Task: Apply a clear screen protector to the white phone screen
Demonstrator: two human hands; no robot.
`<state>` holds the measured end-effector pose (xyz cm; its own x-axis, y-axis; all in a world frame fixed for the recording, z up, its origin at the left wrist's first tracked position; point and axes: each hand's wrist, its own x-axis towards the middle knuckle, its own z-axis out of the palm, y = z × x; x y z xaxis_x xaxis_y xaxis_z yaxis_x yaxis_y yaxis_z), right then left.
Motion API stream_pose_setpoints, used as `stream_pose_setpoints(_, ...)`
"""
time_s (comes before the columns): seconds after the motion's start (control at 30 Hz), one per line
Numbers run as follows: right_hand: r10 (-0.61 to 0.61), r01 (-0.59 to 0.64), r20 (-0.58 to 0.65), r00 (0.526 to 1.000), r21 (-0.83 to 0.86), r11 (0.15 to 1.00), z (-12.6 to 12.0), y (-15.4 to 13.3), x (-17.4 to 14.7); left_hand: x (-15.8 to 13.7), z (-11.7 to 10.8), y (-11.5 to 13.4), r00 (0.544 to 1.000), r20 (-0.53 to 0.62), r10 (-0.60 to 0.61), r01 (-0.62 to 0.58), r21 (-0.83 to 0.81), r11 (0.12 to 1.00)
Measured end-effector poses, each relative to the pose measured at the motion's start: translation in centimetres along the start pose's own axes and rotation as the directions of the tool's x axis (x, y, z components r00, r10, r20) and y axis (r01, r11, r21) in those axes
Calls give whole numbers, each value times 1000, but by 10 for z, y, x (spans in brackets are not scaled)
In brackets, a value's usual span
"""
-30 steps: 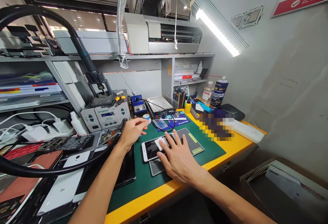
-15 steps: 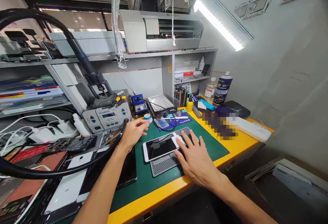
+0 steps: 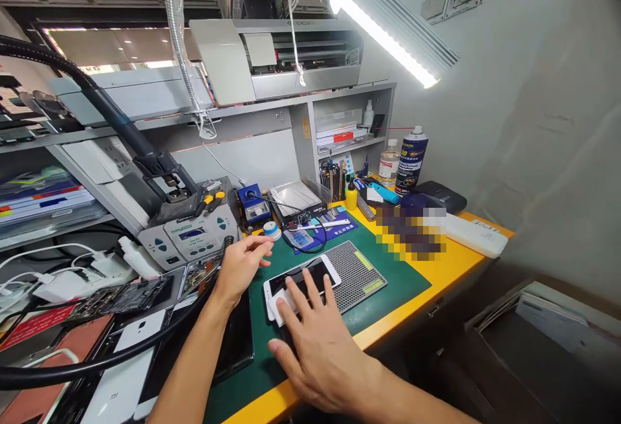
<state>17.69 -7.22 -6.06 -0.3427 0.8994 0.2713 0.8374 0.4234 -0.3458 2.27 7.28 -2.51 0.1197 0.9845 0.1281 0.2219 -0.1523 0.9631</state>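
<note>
Right grip (image 3: 320, 346) flat, fingers apart, white wipe (image 3: 280, 296) beneath them on phone (image 3: 320, 267).
Phone under right grip's fingertips, partly over perforated plate (image 3: 350, 270) on green mat (image 3: 395, 268); left grip (image 3: 241, 267) just left, fingers curled, can't tell if closed.

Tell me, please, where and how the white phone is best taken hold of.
Probably hold the white phone by the edges at its short end on the picture's right, coming from that side: it lies flat, screen up, offering only thin edges, and that end shows past the spread right hand.
</note>
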Motion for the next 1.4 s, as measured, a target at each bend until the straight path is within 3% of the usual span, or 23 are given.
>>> stream_pose_setpoints(0.17, -39, 38, 14, 999, 94, 995, 2, -13, 2, 3, -2, -3, 1000, -14, -8, 8, 7, 1000)
stream_pose_setpoints(0.47, -22, 22, -1, 1000, 91, 996, -5, -6, -3, 2, 2, -6, 1000, -11, -6, 6, 36, 999)
stream_pose_setpoints(0.73, 115, -118, -51, 992, -67, 991, -14, 34, -20, 4, 0, -12, 1000, -10, 23, -21, 103, 994)
stream_pose_setpoints(0.97, 235, -248, -101, 967, -145, 958, -27, 59, -35, -2, -2, -9, 997, 13, 80, -80, 259, 962)
stream_pose_setpoints(1.07, 238, -251, -102, 966, -135, 959, -29, 61, -35, -18, -10, -10, 994, 28, 106, -109, 360, 927)
stream_pose_setpoints(1.17, 231, -241, -88, 969, -132, 961, -29, 63, -31, -37, -22, -16, 986, 82, 143, -164, 550, 819)
stream_pose_setpoints(1.3, 225, -234, -72, 972, -160, 959, -28, 68, -18, -57, -36, -29, 953, 198, 231, -304, 624, 720)
stream_pose_setpoints(1.4, 219, -227, -60, 974, -191, 955, -27, 72, -4, -66, -39, -38, 939, 268, 215, -342, 667, 662)
